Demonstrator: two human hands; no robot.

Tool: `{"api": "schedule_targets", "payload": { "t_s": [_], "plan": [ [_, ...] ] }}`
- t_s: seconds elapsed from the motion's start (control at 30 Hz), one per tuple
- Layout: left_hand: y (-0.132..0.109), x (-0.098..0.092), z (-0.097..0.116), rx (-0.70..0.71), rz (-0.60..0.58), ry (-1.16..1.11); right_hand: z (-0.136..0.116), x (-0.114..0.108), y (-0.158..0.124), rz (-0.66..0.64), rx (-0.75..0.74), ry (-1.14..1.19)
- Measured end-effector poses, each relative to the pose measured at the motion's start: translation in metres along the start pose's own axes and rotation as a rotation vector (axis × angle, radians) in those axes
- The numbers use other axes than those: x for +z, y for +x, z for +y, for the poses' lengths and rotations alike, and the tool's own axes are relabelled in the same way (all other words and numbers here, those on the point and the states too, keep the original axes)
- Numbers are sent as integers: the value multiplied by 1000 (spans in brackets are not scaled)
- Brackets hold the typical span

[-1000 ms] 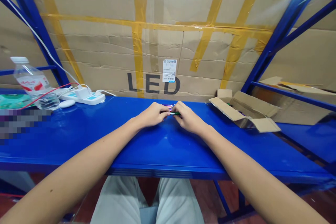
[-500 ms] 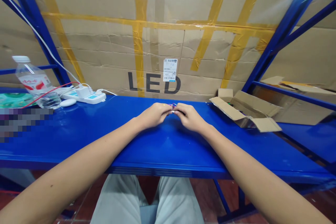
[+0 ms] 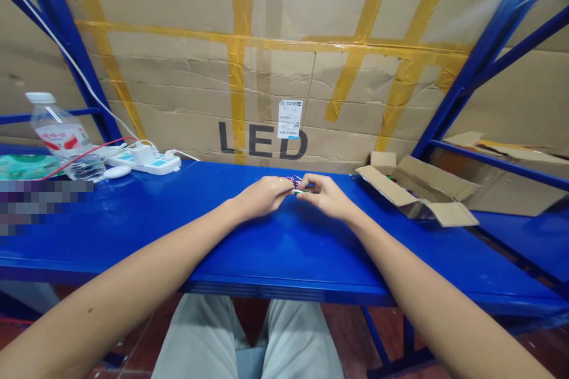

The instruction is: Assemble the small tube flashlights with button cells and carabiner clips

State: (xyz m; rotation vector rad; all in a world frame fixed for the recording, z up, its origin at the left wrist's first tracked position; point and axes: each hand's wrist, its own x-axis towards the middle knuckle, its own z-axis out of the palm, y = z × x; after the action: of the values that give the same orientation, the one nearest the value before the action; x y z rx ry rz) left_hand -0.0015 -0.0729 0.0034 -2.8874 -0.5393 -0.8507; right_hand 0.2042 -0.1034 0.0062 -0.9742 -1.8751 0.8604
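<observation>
Over the middle of the blue table (image 3: 284,249), my two hands meet around a small purple piece (image 3: 295,181) with fine bright details. Its exact kind is too small to make out. My left hand (image 3: 265,194) is closed on it from the left, the fingers hiding most of it. From the right, my right hand (image 3: 324,195) pinches at the same spot, thumb below and index finger bent above. Between its fingers a thin green and white edge (image 3: 302,192) shows; I cannot tell if that belongs to the purple piece.
An open cardboard box (image 3: 418,189) stands on the right. To the left are a white power strip (image 3: 162,164), a plastic bottle (image 3: 62,139) and a red cable (image 3: 84,155). Behind the table rises a large taped carton (image 3: 186,89) marked LED.
The right index finger has lifted and bent, opening a gap above the thumb. More of the purple piece and a green edge now show. My left hand stays nearly in place.
</observation>
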Motion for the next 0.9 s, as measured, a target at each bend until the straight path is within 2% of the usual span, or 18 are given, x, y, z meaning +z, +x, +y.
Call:
{"api": "schedule_targets", "payload": {
  "t_s": [0.1, 0.27, 0.57, 0.7, 0.77, 0.9],
  "plan": [
    [1, 0, 0, 62, 19, 81, 1, -2, 0, -37, 104, 108],
    [1, -1, 1, 142, -14, 237, 1, -3, -1, -160, 235, 448],
    [1, -2, 6, 152, -51, 287, -1, -8, -2, -276, 425, 632],
    [3, 0, 5, 54, -41, 201, -2, -6, -1, -186, 372, 514],
    [4, 1, 4, -18, -38, 120, -2, -4, 1, -123, 281, 326],
    [5, -1, 2, -148, -35, -28, 1, -2, 4, -83, 117, -32]
  ]
}}
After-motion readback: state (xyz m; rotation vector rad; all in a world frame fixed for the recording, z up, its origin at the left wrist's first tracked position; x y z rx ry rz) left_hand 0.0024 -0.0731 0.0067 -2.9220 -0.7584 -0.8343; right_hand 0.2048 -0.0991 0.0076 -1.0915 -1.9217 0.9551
